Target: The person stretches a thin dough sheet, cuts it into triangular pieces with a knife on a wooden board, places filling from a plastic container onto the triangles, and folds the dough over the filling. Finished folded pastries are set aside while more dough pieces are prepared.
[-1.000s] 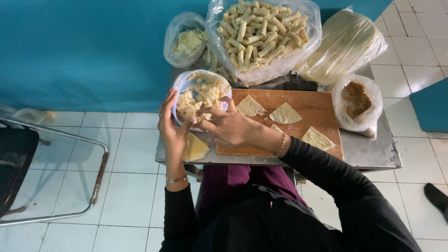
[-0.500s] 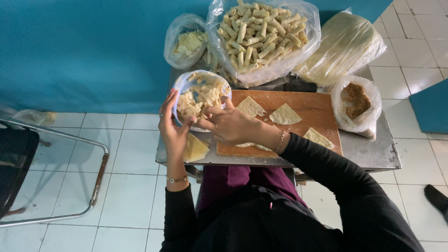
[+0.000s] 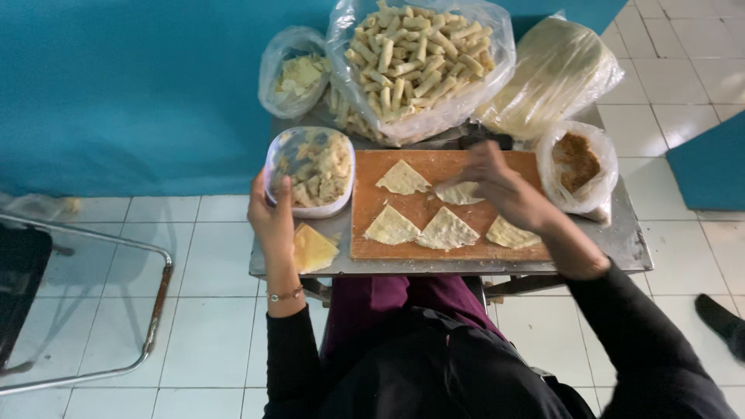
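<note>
Over the wooden board (image 3: 434,233), right hand (image 3: 504,186) now pinching a wrapper triangle (image 3: 459,192) (moved from the tub), left hand (image 3: 272,221) gripping filling tub (image 3: 310,171).

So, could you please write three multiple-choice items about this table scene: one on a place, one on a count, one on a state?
1. Where does the plastic container of filling stand?
A. left of the wooden board
B. on the board
C. on the floor

2. How many triangular wrappers lie on the board?
A. two
B. five
C. eight

3. What is the right hand doing?
A. resting in the lap
B. touching a wrapper on the board
C. holding a knife

Answers: 1 A, it stands off the board's left edge, at the left hand. 2 B, five triangles show. 3 B, its fingers meet the upper middle wrapper.
</note>
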Demonstrator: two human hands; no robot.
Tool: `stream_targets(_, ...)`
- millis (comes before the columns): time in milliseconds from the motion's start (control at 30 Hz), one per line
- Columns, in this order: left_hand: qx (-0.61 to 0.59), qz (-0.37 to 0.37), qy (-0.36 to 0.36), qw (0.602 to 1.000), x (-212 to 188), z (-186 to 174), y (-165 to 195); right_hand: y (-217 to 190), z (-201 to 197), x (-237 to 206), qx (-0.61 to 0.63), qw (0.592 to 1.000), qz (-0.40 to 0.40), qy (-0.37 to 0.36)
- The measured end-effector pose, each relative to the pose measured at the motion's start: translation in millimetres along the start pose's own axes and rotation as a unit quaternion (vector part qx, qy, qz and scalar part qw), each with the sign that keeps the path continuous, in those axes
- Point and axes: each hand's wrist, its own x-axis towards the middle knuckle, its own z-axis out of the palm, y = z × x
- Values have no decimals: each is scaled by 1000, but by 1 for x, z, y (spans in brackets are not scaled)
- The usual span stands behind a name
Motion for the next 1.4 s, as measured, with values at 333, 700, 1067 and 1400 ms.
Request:
stream_targets(333, 216, 73, 59, 972, -20, 3, 26, 61, -25, -102, -66, 982, 91, 151)
stream_targets(700, 206, 195, 79, 956, -62, 16, 97, 32, 28, -123, -663, 741, -10, 107)
stream_targets(1067, 188, 192, 93, 959, -59, 5, 100, 22, 24, -117, -585, 805, -1, 101)
stream_targets(1400, 148, 175, 87, 969, -61, 8, 97, 30, 18, -132, -540, 835, -42, 97)
